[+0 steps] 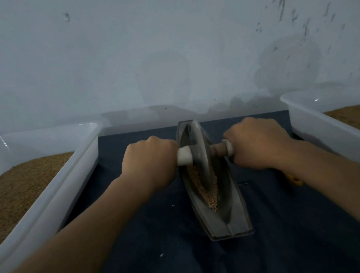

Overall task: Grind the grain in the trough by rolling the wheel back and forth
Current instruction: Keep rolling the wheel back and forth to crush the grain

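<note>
A long, boat-shaped metal trough lies on a dark cloth, pointing away from me. Pale grain fills its groove near the middle. A grey metal wheel stands upright in the groove toward the far end, with a wooden axle handle through its centre. My left hand grips the left end of the handle, where a white sleeve shows. My right hand grips the right end. Both fists hide the handle's outer ends.
A white plastic tub with brown grain stands at the left, another white tub with grain at the right. A pale wall rises just behind the trough. A yellow object peeks out beneath my right forearm. The dark cloth covers the surface.
</note>
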